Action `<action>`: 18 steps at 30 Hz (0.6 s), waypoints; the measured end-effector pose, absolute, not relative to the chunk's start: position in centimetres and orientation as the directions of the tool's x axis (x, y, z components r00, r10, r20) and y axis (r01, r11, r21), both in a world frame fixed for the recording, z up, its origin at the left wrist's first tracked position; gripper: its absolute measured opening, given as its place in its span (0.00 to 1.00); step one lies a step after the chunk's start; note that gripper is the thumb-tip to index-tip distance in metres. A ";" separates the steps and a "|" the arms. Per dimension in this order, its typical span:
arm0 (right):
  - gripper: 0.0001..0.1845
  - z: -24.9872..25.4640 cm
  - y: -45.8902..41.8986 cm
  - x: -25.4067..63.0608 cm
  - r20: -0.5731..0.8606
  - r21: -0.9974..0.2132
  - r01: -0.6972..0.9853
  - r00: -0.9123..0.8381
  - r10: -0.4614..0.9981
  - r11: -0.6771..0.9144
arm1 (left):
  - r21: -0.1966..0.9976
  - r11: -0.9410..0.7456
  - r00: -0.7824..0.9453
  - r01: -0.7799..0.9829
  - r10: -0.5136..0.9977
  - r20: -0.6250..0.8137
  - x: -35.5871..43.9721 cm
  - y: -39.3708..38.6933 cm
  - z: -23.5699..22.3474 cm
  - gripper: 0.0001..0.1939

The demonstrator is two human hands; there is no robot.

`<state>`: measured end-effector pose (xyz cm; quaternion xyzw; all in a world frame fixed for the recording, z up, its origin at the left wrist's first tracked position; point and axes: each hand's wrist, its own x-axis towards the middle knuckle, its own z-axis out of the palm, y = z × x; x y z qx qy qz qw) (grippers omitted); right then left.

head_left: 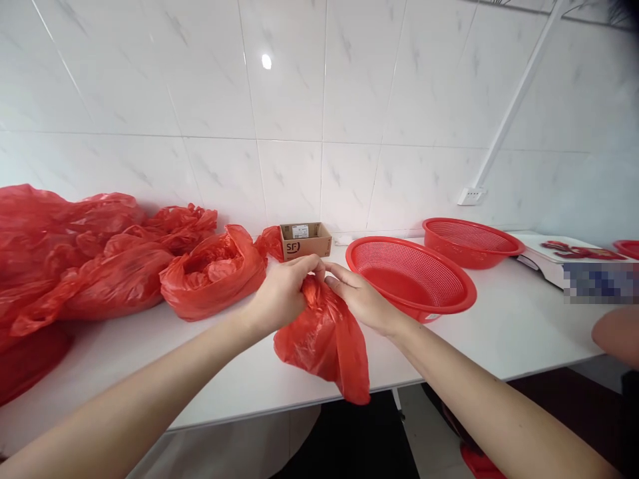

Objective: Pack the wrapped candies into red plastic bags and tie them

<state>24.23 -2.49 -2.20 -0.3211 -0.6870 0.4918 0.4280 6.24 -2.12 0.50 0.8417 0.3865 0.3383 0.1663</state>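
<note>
Between my hands hangs a crumpled red plastic bag [322, 336], held by its gathered upper part near the table's front edge. My left hand [284, 293] is closed on the bag from the left, with its fingers curled over the bunched plastic. From the right, my right hand [362, 299] pinches the same bunched part, thumb and forefinger close to the left fingers. The lower part of the bag spreads out and droops over the table edge. What the bag holds, if anything, cannot be made out.
Several filled red plastic bags [120, 279] crowd the left. A small cardboard box [305, 247] stands by the wall. Two red plastic colanders, one nearer [412, 276] and one farther [472, 243], sit on the right, beside a white scale [536, 259]. Another person's arm [619, 336] shows at the right edge.
</note>
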 end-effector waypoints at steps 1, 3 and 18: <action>0.16 -2.1 -2.7 24.5 0.244 -0.964 -0.014 -0.453 0.857 0.267 | 0.517 -0.668 0.464 0.535 0.744 0.481 6.4 -2.3 0.2 0.13; 0.14 -2.0 -3.2 24.9 0.179 -0.981 -0.027 -0.512 0.840 0.192 | 0.472 -0.722 0.468 0.506 0.690 0.553 6.5 -2.6 0.0 0.12; 0.15 -1.9 -6.4 25.6 0.285 -0.945 0.049 -0.366 0.886 0.324 | 0.341 -0.778 0.629 0.528 0.628 0.459 2.2 -2.6 -0.9 0.23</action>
